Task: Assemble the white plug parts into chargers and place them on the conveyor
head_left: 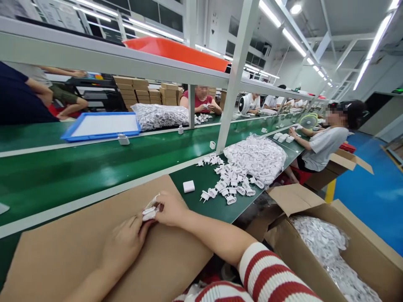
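Observation:
Both my hands rest on a brown cardboard sheet (78,243) at the near edge of the green bench. My left hand (124,243) and my right hand (171,208) are closed together on a small white plastic plug part (150,211), fingers pinching it from both sides. A single white square adapter block (189,186) lies on the green surface just beyond my right hand. Farther right lies a loose scatter of white plug parts (225,182) in front of a clear bag full of them (258,157).
An open cardboard box (365,247) holding bagged white parts stands at my right. A green conveyor belt (63,167) runs past, with a blue tray (100,126) and another bag of parts (160,115) beyond. Other people sit along both sides. A white post (234,79) holds a shelf overhead.

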Motion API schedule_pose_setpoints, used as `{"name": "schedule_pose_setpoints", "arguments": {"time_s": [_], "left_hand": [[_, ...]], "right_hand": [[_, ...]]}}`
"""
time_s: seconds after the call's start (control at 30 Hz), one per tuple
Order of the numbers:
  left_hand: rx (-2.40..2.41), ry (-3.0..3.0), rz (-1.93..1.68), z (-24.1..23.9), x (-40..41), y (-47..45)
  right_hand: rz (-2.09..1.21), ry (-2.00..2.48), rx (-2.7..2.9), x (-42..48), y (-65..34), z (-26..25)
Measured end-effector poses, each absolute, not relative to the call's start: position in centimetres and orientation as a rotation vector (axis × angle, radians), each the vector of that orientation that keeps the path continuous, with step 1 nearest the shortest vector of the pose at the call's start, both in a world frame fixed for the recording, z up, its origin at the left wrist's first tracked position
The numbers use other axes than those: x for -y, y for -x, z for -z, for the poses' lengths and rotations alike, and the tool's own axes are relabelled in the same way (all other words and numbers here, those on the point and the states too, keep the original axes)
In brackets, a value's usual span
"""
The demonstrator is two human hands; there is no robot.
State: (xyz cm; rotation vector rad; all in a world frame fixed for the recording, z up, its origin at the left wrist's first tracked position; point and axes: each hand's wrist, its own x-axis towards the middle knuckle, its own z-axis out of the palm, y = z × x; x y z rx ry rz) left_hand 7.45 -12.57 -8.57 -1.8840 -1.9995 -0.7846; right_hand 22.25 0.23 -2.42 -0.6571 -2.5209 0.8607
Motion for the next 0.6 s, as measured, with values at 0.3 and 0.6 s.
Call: {"name": "schedule_pose_setpoints", "arguments": {"time_s": [0.3, 0.6], "left_hand": [[2.274, 1.902, 1.335, 7.8, 12.3, -7.9], [2.912, 1.464, 1.983, 3.5, 8.7, -5.7]], "right_hand": [[-0.779, 0.587, 2.427, 0.3, -27.2, 2.2], [-0.091, 1.446, 2.568, -2.6, -36.9, 2.7]]}}
